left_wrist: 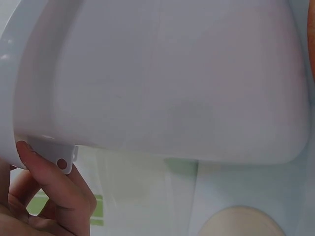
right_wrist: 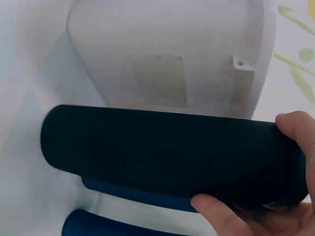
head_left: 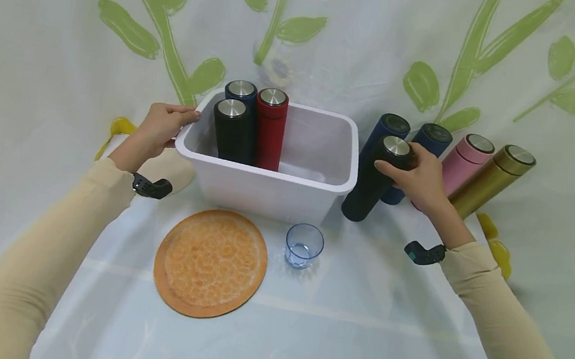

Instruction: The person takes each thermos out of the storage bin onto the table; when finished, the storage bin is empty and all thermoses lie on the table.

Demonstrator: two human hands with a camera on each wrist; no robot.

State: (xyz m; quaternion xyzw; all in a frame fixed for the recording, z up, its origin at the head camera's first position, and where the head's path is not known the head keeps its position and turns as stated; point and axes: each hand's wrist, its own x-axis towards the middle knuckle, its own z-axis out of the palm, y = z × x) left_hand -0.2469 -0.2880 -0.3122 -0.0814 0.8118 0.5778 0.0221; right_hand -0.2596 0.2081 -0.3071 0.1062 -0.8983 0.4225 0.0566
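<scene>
My right hand (head_left: 423,176) grips a black thermos bottle (head_left: 368,185) near its steel-topped lid, just right of a white plastic bin (head_left: 264,191). In the right wrist view, the thumb and fingertips close around the upper end of this bottle (right_wrist: 162,152). At the bin's left end, my left hand (head_left: 162,125) holds the rim; in the left wrist view its fingers (left_wrist: 54,182) curl beneath the lip by a small holed tab. Inside the bin stand another black bottle (head_left: 231,136), a red bottle (head_left: 269,131) and a navy bottle (head_left: 243,90), partly hidden.
Behind and right of my right hand stand two blue bottles (head_left: 394,124) (head_left: 435,133), a pink bottle (head_left: 469,158) and a gold bottle (head_left: 495,179). In front of the bin lie a round orange-brown mat (head_left: 211,260) and a clear glass (head_left: 304,247). A beige round object (head_left: 171,170) sits by my left wrist.
</scene>
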